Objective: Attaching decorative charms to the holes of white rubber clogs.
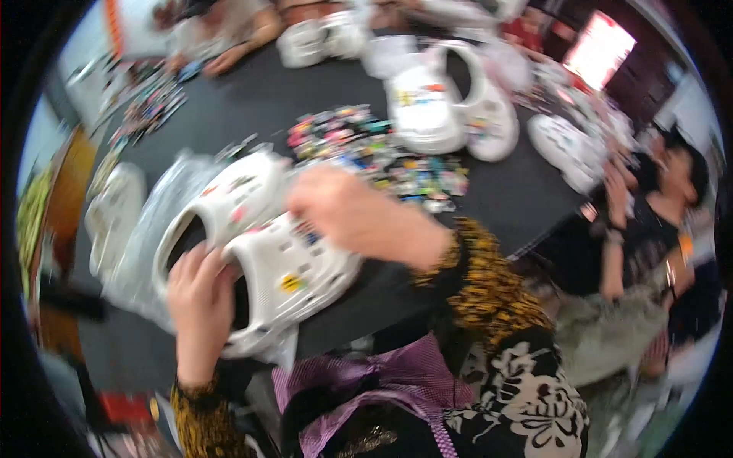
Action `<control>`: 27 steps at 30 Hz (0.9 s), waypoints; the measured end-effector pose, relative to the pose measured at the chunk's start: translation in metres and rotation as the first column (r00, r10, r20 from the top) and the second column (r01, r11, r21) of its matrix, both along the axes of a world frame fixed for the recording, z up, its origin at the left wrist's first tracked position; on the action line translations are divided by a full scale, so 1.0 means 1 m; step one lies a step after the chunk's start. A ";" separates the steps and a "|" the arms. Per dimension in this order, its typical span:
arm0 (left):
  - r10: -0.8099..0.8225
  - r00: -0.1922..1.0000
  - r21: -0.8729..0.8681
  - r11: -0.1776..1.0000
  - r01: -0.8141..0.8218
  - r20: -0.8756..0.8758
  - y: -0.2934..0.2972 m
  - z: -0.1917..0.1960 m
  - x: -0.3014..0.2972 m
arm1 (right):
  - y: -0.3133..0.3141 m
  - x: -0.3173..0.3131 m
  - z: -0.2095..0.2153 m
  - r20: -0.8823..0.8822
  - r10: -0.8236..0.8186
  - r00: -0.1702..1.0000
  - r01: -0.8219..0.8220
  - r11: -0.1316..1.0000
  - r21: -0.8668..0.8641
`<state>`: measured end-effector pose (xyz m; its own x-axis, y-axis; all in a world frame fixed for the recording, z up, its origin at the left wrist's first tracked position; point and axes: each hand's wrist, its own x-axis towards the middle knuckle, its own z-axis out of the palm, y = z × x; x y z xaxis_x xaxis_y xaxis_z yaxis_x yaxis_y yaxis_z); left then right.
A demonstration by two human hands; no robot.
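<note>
Our left hand [202, 294] curls its fingers over the rim of the near clog [263, 267] beside its opening, grasping it; our right hand [351, 210] bends over the upper side of that clog, too blurred for us to tell whether its fingers pinch anything. We have two white clogs directly before us, the near clog and the far clog [248, 183], side by side on the dark table [496, 202]. Both point their toes away and to our right, long axes running from lower left to upper right. We see one yellow trinket [291, 283] on the near clog. Beside the pair lies one clear plastic bag [156, 237], with at least one white shoe [122, 206] to its left. Beyond, we count one big heap of trinkets [336, 137], two upright clogs [427, 114], two clogs at the far edge [301, 44] and one clog at right [561, 149], near a seated person [657, 229].
</note>
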<state>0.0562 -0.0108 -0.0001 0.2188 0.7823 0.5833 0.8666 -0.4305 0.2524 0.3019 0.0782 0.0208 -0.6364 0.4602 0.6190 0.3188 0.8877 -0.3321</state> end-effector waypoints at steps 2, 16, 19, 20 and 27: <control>0.038 0.998 -0.105 0.994 -0.033 0.043 -0.005 -0.002 -0.003 | 0.002 -0.006 -0.002 0.129 -0.031 0.991 0.022 0.997 0.071; -0.082 0.992 0.040 0.995 0.086 -0.091 -0.004 0.005 -0.011 | 0.012 -0.027 -0.015 0.104 -0.075 0.992 0.061 0.990 0.131; -0.076 0.991 0.056 0.995 0.083 -0.111 -0.001 0.002 -0.016 | 0.014 -0.024 -0.016 0.031 0.010 0.999 -0.007 0.994 -0.112; -0.077 0.989 0.081 0.993 0.088 -0.125 0.000 0.001 -0.018 | 0.017 -0.025 -0.018 -0.016 0.030 0.999 -0.031 0.995 -0.092; -0.079 0.986 0.091 0.992 0.093 -0.146 0.002 0.001 -0.017 | 0.028 -0.024 -0.018 0.000 0.055 0.998 -0.055 0.989 -0.138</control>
<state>0.0392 -0.0093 0.0008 0.3685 0.6983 0.6137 0.8493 -0.5213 0.0831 0.2784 0.1066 0.0031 -0.6651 0.5053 0.5499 0.2723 0.8497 -0.4514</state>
